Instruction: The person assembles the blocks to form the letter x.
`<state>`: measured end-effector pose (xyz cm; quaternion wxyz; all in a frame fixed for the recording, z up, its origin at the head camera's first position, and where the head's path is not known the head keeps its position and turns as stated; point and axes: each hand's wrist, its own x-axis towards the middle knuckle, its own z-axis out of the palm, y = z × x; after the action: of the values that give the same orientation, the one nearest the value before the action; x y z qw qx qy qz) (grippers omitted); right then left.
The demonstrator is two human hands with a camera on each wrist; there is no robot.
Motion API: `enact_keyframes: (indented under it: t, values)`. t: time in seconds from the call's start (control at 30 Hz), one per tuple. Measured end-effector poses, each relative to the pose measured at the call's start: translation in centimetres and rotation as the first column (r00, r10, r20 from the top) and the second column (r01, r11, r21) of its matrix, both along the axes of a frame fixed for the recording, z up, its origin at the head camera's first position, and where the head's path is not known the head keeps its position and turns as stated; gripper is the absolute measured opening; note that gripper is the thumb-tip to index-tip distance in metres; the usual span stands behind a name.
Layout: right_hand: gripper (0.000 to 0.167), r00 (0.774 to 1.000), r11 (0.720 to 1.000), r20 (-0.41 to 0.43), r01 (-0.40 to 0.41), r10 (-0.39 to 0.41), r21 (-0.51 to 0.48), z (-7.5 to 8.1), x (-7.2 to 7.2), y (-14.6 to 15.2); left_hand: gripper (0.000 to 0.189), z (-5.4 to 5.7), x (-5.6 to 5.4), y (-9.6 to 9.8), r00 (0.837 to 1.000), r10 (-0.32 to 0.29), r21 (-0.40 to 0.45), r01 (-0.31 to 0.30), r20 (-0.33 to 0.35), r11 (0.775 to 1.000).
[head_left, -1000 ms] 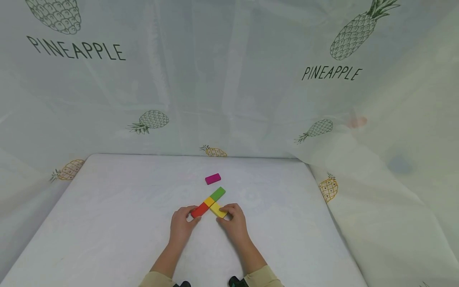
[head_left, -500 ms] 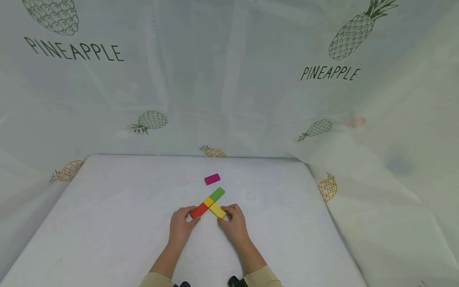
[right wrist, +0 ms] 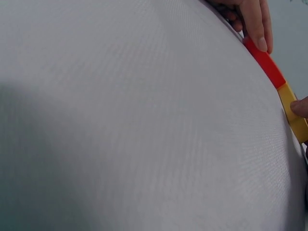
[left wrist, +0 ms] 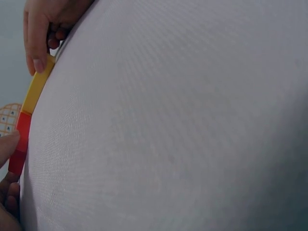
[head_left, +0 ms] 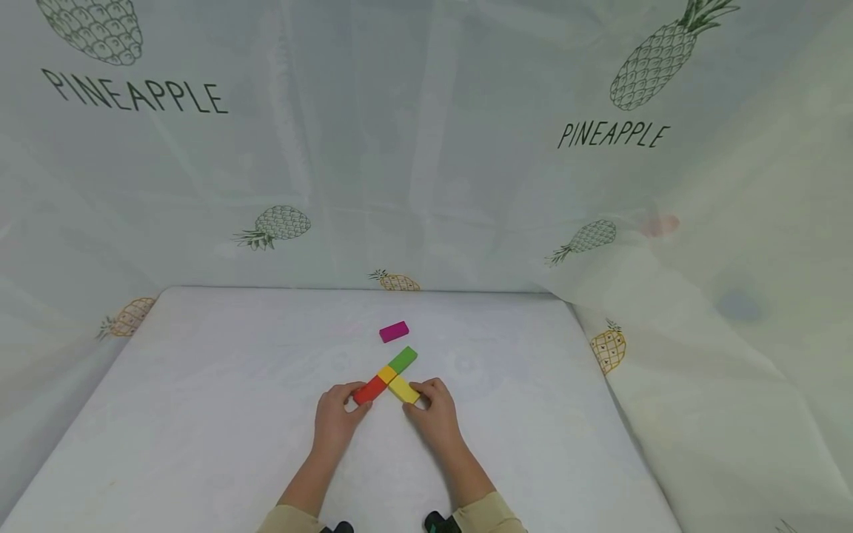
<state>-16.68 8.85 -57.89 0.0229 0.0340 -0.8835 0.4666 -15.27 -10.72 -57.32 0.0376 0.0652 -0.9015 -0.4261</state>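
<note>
Our left forearm (head_left: 312, 477) and right forearm (head_left: 470, 474) slant inward over the table (head_left: 200, 414), well apart from its side edges. Our left hand (head_left: 335, 418) and right hand (head_left: 436, 417) sit roughly level, short of the far edge, with a gap between. Each pinches between thumb (head_left: 363, 413) and forefinger (head_left: 351, 387), other fingers (right wrist: 233, 20) curled beneath.

Bright red block (head_left: 370, 390), yellow block (head_left: 403, 390), amber block (head_left: 387, 374), green block (head_left: 403, 360), magenta block (head_left: 394, 332), all solid colour! White bench (head_left: 200, 414), beige sleeves (head_left: 489, 514), and a whitish sheet (head_left: 433, 148) sporting dark-green pineapples (head_left: 283, 223), orange pineapples (head_left: 399, 282), black lettering (head_left: 614, 135)!
</note>
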Motion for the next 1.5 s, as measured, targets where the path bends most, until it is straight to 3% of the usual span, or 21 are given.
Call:
enact_keyframes:
  t: [0.37,1.3,1.5]
  values:
    - [0.035,1.000,1.000,0.001,-0.002,0.002,0.005,0.05,0.01,0.08,0.042,-0.04,-0.04,0.05,1.000,-0.009,0.005,0.009,-0.010,1.000]
    - [0.037,1.000,1.000,0.016,0.003,-0.003,-0.018,0.35,0.35,0.13,0.040,-0.42,-0.03,-0.13,0.999,0.015,0.066,-0.018,0.046,0.998]
    - [0.035,1.000,1.000,0.013,0.006,-0.005,-0.024,0.33,0.38,0.11,0.038,-0.37,0.07,-0.16,1.000,0.016,0.062,-0.018,0.026,0.998]
